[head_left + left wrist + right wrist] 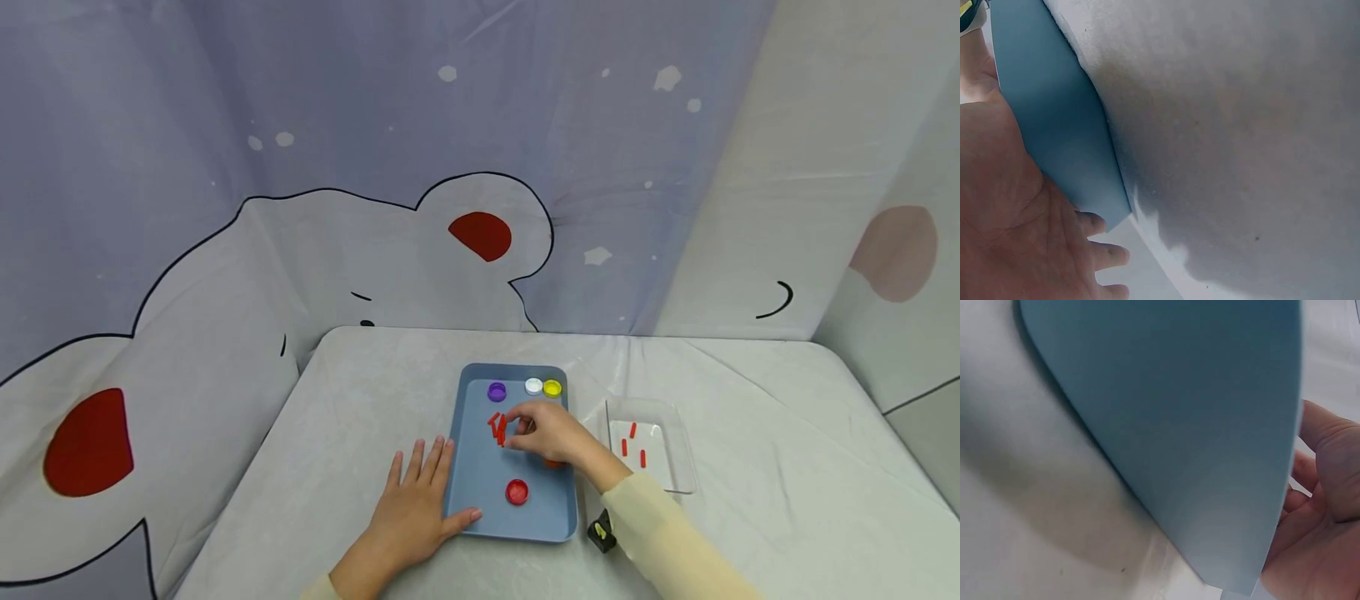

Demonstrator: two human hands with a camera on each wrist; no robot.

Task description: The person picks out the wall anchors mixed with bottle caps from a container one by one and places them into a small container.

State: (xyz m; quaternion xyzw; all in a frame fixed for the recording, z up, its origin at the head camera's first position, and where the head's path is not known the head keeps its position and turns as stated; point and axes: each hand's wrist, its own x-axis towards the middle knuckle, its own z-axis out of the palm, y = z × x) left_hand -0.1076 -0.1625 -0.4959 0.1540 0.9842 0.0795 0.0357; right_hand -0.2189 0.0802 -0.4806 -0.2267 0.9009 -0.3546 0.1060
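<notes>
In the head view, a blue-grey tray carries several short red sticks in a loose cluster. My right hand is over the tray, fingers bent, with thumb and index fingertips right beside the sticks. Whether they pinch one cannot be told. My left hand lies spread along the tray's left edge, its thumb over the rim. Purple, white and yellow caps sit at the tray's far end. A red cap is nearer; an orange one is partly hidden under the right hand.
Right of the tray stands a clear plastic box with three red sticks in it. A small black object with a yellow-green mark shows beside the right sleeve. A white cloth covers the table, and printed curtains hang behind.
</notes>
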